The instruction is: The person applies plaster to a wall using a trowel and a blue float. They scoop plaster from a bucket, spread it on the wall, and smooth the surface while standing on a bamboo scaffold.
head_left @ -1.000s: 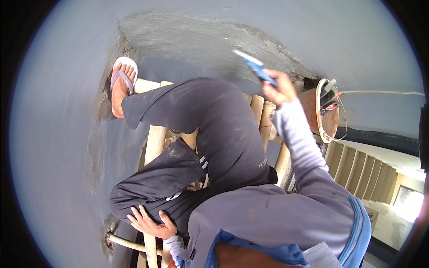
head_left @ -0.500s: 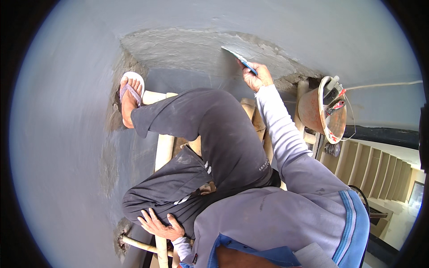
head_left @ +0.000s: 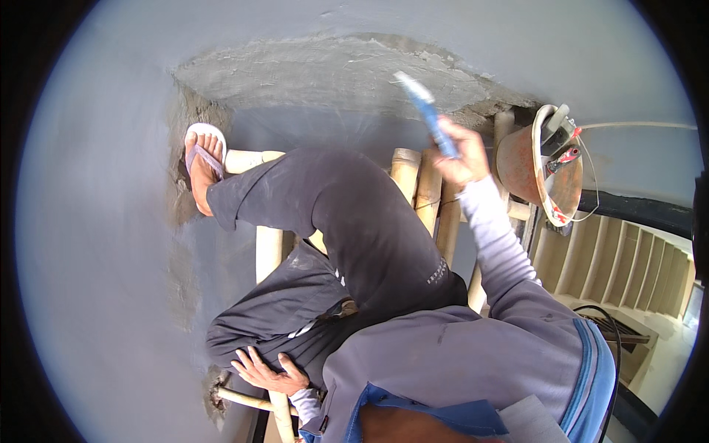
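Note:
My right hand (head_left: 464, 155) is closed on a blue putty knife (head_left: 430, 117), blurred by motion, with pale filler on its far end. Its tip is in front of the rough grey plaster patch (head_left: 317, 74) on the wall; I cannot tell whether they touch. My left hand (head_left: 272, 374) lies flat on my bent left knee, fingers spread, holding nothing. To the right of my right hand, a worn, pale orange bucket (head_left: 521, 166) sits tilted, with a red-and-grey handled tool (head_left: 565, 159) and a grey block-like piece (head_left: 555, 124) inside.
Bamboo poles (head_left: 405, 173) form a scaffold beneath me. My sandalled foot (head_left: 203, 166) rests against the wall corner at the left. A staircase (head_left: 613, 262) drops away at the lower right, beside a dark beam (head_left: 635, 220). A pale cord (head_left: 635, 125) runs along the wall.
My right hand has drawn back from the wall, rightward and down, carrying the putty knife, which now stands more upright. My left hand stays on the knee. The whole view has shifted slightly.

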Action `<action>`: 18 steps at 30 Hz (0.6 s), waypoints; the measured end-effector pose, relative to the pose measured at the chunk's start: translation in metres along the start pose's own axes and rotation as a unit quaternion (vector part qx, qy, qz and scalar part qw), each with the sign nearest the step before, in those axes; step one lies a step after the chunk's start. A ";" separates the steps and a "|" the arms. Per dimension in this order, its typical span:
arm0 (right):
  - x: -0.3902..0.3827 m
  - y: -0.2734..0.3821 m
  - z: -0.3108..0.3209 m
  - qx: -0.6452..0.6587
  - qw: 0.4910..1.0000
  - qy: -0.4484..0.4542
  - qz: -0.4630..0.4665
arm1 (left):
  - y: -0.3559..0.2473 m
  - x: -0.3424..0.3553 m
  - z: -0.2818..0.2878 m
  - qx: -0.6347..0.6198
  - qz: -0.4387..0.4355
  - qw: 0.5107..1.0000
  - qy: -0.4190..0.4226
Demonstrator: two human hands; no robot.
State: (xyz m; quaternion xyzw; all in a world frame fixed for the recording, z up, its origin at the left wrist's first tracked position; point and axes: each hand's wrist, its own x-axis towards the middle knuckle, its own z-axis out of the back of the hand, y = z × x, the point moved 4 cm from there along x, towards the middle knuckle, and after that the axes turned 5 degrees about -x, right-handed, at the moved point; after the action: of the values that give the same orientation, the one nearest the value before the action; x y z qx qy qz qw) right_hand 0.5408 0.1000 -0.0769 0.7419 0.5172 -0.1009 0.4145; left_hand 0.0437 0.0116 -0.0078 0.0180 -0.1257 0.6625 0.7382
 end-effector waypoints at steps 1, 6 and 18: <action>0.004 -0.019 -0.005 -0.025 0.998 -0.031 -0.039 | -0.003 0.003 -0.001 -0.007 -0.008 1.000 -0.002; 0.068 -0.100 -0.032 0.024 0.964 0.152 -0.219 | -0.007 0.003 0.002 -0.008 -0.022 1.000 0.004; 0.122 -0.100 -0.045 0.152 0.931 0.209 -0.259 | -0.017 0.004 0.003 0.001 -0.005 1.000 0.023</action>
State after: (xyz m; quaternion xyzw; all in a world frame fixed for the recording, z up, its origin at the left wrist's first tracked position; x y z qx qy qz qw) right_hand 0.4970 0.2276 -0.1701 0.6405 0.7450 -0.1249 0.1384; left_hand 0.0600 0.0126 -0.0020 0.0040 -0.1081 0.6592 0.7441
